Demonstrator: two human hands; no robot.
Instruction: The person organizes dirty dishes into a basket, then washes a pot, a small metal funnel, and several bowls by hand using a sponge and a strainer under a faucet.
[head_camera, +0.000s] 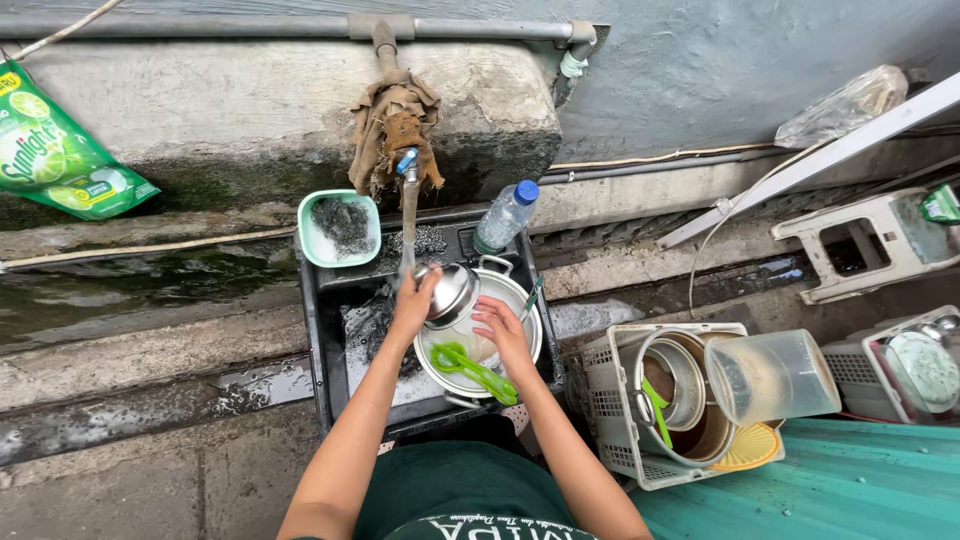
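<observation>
One steel bowl (452, 293), rim rightward.

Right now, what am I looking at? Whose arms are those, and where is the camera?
The camera sits on a person's head and looks down, so the two bare arms are that person's own. The left hand holds a small shiny metal bowl under water running from a tap. The right hand rests over a big metal pot with green plastic utensils inside. The pot stands in a black tub. Nearby are a green dish with a scrubber, a plastic bottle and a white basket of dishes.
</observation>
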